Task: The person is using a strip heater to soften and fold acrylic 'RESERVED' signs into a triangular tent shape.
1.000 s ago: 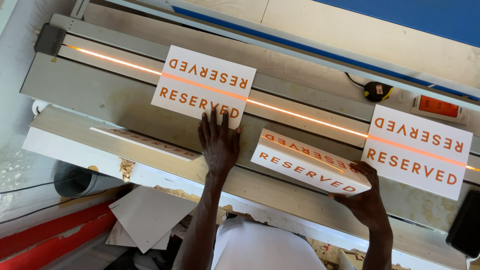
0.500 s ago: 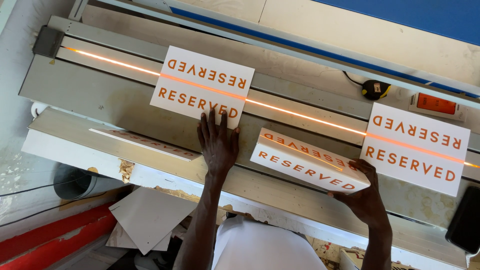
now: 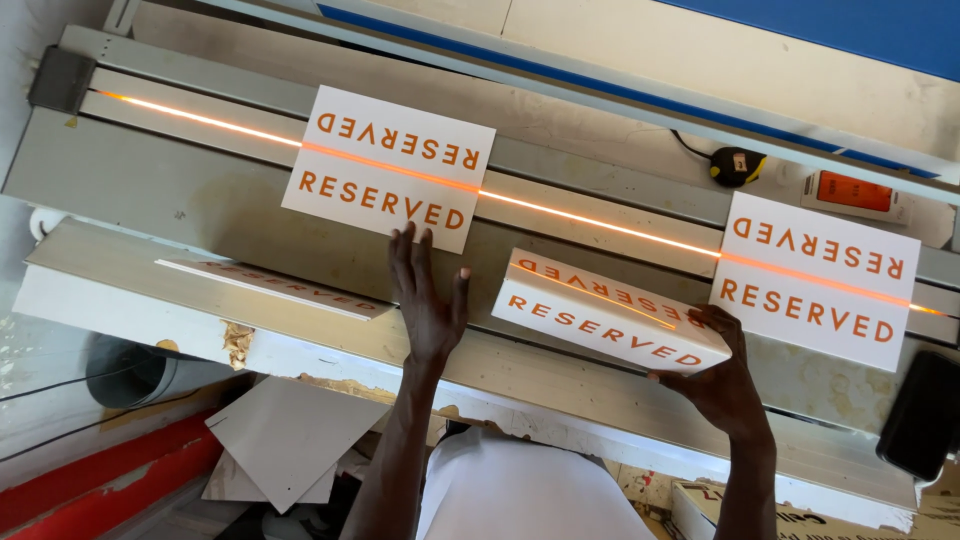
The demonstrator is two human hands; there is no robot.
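Note:
A flat white sign with orange lettering [image 3: 390, 170] lies across a glowing orange heating line [image 3: 590, 222] on a long grey bench. My left hand [image 3: 428, 305] rests flat, fingers spread, with its fingertips on that sign's near edge. My right hand [image 3: 720, 385] grips the near right corner of a second white sign [image 3: 600, 310], which is folded and tilted up off the bench. A third flat sign [image 3: 815, 280] lies over the line at the right.
Another white lettered sign [image 3: 270, 285] lies on the front ledge at the left. A black-and-yellow tape measure [image 3: 738, 165] and an orange switch [image 3: 853, 192] sit behind the line. A black object [image 3: 920, 415] is at the right edge. White offcuts [image 3: 285, 445] lie on the floor.
Hardly anything differs. Both hands keep their places on the signs, and the view has shifted only slightly.

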